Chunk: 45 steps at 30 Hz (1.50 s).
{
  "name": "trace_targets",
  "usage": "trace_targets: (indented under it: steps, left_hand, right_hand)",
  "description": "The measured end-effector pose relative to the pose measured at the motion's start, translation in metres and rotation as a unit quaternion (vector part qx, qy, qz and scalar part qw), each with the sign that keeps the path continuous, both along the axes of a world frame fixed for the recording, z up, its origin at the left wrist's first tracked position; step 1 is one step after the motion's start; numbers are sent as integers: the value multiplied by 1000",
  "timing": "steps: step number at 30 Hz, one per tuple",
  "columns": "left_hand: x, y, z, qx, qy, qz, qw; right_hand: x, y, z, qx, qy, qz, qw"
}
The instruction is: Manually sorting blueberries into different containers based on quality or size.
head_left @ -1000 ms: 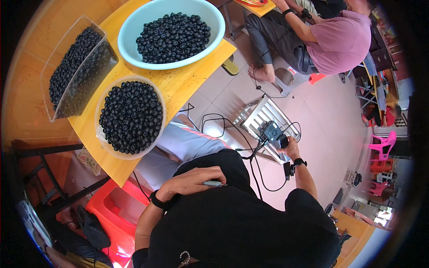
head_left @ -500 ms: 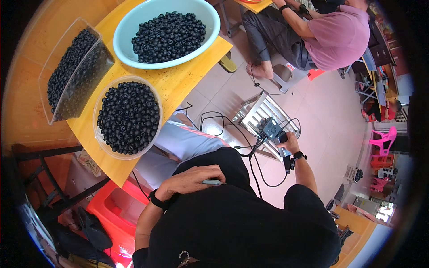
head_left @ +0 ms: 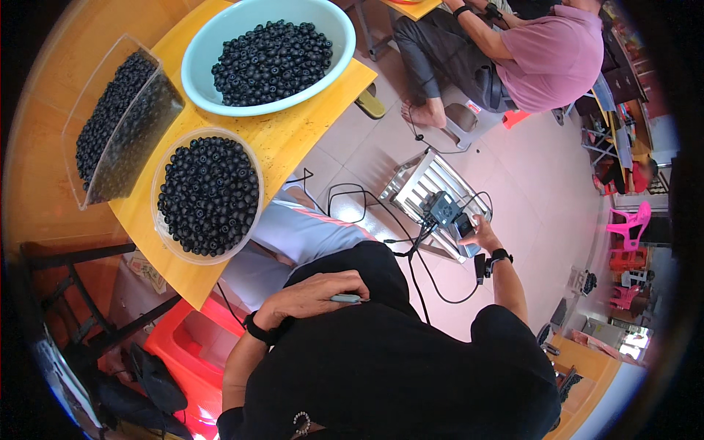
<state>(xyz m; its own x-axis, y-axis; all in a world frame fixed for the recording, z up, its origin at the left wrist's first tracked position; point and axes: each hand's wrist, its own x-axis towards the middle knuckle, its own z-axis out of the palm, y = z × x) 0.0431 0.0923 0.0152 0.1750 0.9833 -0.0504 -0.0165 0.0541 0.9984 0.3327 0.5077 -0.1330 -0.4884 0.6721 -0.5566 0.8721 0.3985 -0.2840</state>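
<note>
My left hand (head_left: 319, 295) rests on the black shirt over my lap, its fingers closed round a slim pale green-grey handle (head_left: 345, 298). The far end of that handle is too small to make out. My right hand (head_left: 484, 236) reaches out to a silver slatted metal stool (head_left: 414, 187). Its thumb and fingers are spread at the edge of a small dark device with a screen (head_left: 462, 227). Beside this sits a black box-shaped device (head_left: 442, 209) with several black cables. I wear a black band on each wrist; a small black unit is by the right one.
A yellow table (head_left: 293, 139) at the left bears a pale blue basin (head_left: 192, 70), a round clear tub (head_left: 155, 198) and a clear rectangular box (head_left: 121, 165), all holding dark round berries. A red plastic stool (head_left: 172, 337) stands below. Another person (head_left: 550, 59) sits beyond.
My right hand has opened and drawn slightly back on the small device, whose screen side now shows. My left hand stays put. The whole view has shifted a little.
</note>
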Motion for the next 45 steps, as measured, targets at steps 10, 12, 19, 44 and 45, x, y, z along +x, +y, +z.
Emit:
trace_targets:
  steps: [10,12,19,44,45]
  left_hand:
    - [-5,0,0,15,-1,-3,1000]
    - [-4,2,1,27,-4,0,1000]
    - [1,5,1,71,3,17,997]
    - [-28,-74,48,11,-213,558,802]
    - [-26,-71,46,14,-179,592,786]
  right_hand:
    - [-10,20,35,-119,-146,-36,981]
    - [-6,22,33,-119,-148,-23,982]
    - [-7,17,35,-108,-159,-10,981]
    - [-325,-242,211,-165,445,469,745]
    - [-324,-268,214,-245,427,476,729]
